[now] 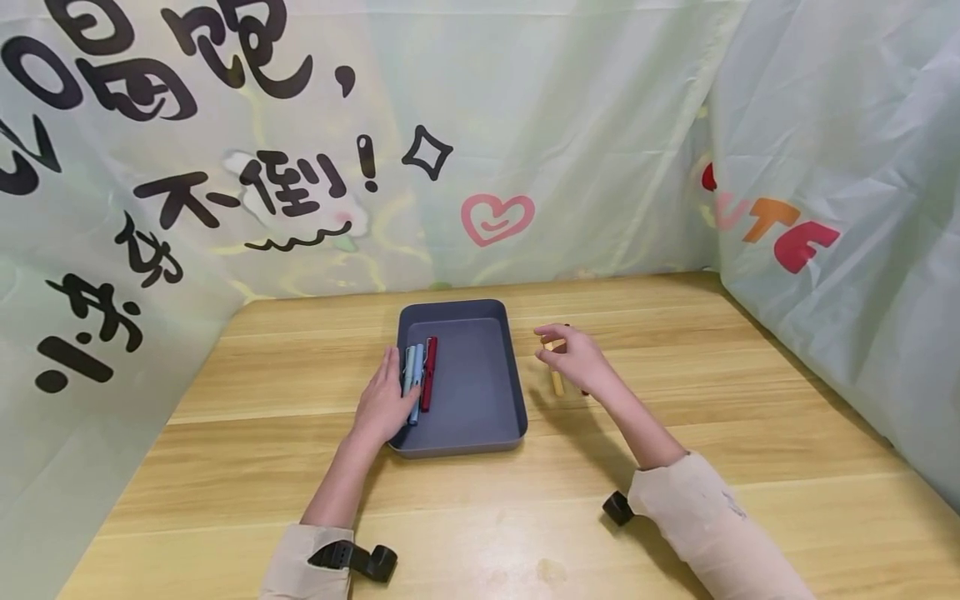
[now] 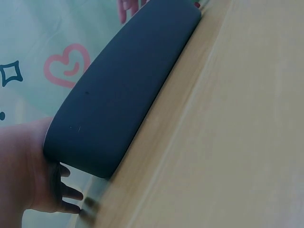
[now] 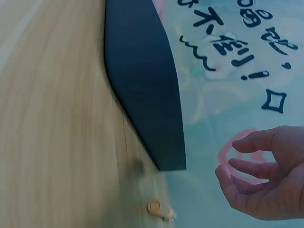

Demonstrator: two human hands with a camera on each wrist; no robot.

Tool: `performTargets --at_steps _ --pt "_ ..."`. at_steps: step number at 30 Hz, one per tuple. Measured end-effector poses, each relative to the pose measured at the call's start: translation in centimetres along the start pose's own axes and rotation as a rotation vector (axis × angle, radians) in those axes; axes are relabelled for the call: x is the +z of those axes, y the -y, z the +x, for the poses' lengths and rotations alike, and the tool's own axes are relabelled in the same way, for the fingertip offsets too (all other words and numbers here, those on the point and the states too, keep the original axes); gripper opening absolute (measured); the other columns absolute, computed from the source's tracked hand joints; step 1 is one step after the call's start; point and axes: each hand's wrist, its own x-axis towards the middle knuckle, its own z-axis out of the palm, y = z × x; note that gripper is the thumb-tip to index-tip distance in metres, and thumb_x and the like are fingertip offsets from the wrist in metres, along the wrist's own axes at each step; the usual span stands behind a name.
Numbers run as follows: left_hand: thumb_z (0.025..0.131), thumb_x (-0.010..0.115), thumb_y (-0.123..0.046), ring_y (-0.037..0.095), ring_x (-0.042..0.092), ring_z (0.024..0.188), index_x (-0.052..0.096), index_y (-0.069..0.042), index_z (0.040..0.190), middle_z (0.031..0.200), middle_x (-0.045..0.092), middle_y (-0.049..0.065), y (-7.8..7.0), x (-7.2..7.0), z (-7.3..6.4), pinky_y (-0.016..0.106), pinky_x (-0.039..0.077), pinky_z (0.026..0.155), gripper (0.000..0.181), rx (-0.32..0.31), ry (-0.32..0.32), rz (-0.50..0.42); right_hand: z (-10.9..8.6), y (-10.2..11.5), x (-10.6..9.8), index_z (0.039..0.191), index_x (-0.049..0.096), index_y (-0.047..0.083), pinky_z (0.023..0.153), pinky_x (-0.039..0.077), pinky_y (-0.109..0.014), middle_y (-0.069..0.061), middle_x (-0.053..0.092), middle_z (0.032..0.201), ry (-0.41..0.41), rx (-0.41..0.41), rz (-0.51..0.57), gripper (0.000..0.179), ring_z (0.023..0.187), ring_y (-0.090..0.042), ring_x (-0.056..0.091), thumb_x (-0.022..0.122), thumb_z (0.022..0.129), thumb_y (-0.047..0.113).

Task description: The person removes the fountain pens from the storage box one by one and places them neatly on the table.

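A dark grey tray sits on the table, with a pale green pen, a light blue pen and a dark red pen lying along its left side. My left hand rests at the tray's left rim, thumb over the edge and fingers outside, fairly straight. Above a yellow pen on the table, right of the tray, hovers my right hand. Its thumb and fingers are bent loosely with a gap between them, holding nothing. Beside the yellow pen, a dark pen is mostly hidden by that hand.
The wooden table is bordered by a printed curtain at the back and both sides. A black wrist camera is strapped to the left sleeve, and another black camera is at the right sleeve.
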Motion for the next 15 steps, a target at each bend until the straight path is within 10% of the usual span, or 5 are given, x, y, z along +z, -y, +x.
performTargets --at_steps 15 --pt "0.099 0.031 -0.026 0.035 0.011 0.135 0.006 -0.002 0.147 0.151 0.003 0.016 0.1 0.0 0.2 0.05 0.014 0.106 0.059 -0.009 0.005 -0.03 1.3 4.1 4.1 0.12 0.059 0.005 0.073 0.049 -0.036 -0.018 0.058 0.115 0.08 -0.073 -0.058 0.034 0.094 -0.027 0.058 0.062 0.086 0.011"
